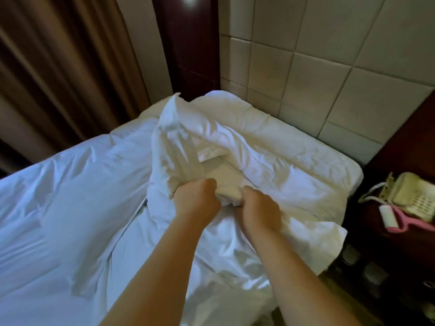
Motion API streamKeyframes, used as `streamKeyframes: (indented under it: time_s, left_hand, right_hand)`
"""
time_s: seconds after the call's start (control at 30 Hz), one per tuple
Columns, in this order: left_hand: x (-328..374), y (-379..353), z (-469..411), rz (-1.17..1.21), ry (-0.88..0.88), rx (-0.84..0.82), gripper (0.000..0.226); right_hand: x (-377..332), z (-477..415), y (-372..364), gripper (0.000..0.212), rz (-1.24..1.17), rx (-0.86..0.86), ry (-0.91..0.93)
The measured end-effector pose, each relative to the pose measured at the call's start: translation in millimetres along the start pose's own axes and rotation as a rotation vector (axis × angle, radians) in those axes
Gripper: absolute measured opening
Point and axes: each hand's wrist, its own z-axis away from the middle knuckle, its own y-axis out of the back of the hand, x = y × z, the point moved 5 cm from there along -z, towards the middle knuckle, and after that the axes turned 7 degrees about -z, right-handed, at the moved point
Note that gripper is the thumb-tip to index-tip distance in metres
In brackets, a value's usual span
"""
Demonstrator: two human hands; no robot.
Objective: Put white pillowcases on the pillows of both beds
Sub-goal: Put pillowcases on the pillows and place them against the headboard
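Left hand (196,198) and right hand (259,208), side by side, clench the pillow's (174,147) near end; its long axis runs away from them toward the headboard (270,74).

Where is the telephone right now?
Head view, far right: the telephone sits on the dark nightstand beside the bed, just behind a pink lint roller.

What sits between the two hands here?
In the head view, a bunched fold of the pillowcase fills the gap; the left hand and right hand both grip it.
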Motion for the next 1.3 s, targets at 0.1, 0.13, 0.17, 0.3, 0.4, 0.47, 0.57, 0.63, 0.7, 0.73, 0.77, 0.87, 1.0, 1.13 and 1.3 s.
streamKeyframes:
  time_s: [0.1,0.13,0.17,0.3,0.4,0.47,0.57,0.63,0.7,0.73,0.77,0.87,1.0,1.13,1.3]
  left_hand:
    - [-10,51,16,0.115,0.051,0.135,0.014]
    - [-14,71,21,0.144,0.057,0.191,0.014]
    - [-19,92,25,0.169,0.063,0.252,0.015]
    - [-48,172,44,0.235,0.097,0.566,0.029]
    - [-66,233,67,0.286,0.066,0.869,0.029]
    - [-71,271,82,0.316,-0.006,1.028,0.026]
    - [-71,309,100,0.274,-0.053,1.164,0.029]
    - [-68,316,107,0.263,-0.114,1.171,0.030]
    - [-63,311,109,0.255,-0.194,1.122,0.028]
    - [-59,305,110,0.238,-0.217,1.084,0.027]
    - [-54,295,109,0.213,-0.233,1.036,0.025]
    - [-30,245,102,0.139,-0.264,0.863,0.019]
    - [2,173,90,0.153,-0.319,0.657,0.024]
    - [33,155,78,0.173,-0.273,0.578,0.030]
    - [84,151,45,0.114,-0.148,0.526,0.021]
  right_hand:
    - [-37,11,41,0.010,-0.017,0.163,0.037]
    - [-51,14,53,0.012,-0.032,0.222,0.067]
    - [-65,17,65,0.016,-0.047,0.277,0.102]
    - [-138,31,127,0.017,-0.072,0.574,0.374]
    - [-194,50,179,0.014,-0.047,0.811,0.625]
    - [-220,62,209,0.011,0.003,0.911,0.732]
    - [-238,71,242,0.028,0.056,0.951,0.815]
    - [-240,71,254,0.030,0.101,0.911,0.894]
    - [-233,67,258,0.030,0.166,0.823,0.965]
    - [-225,63,256,0.031,0.188,0.764,0.993]
    - [-214,59,252,0.031,0.202,0.702,1.012]
    - [-167,47,227,0.030,0.202,0.531,1.007]
    - [-95,29,182,0.038,0.185,0.402,1.059]
    - [-51,4,182,0.040,0.122,0.298,1.088]
    - [-14,-40,205,0.042,0.038,0.152,1.020]
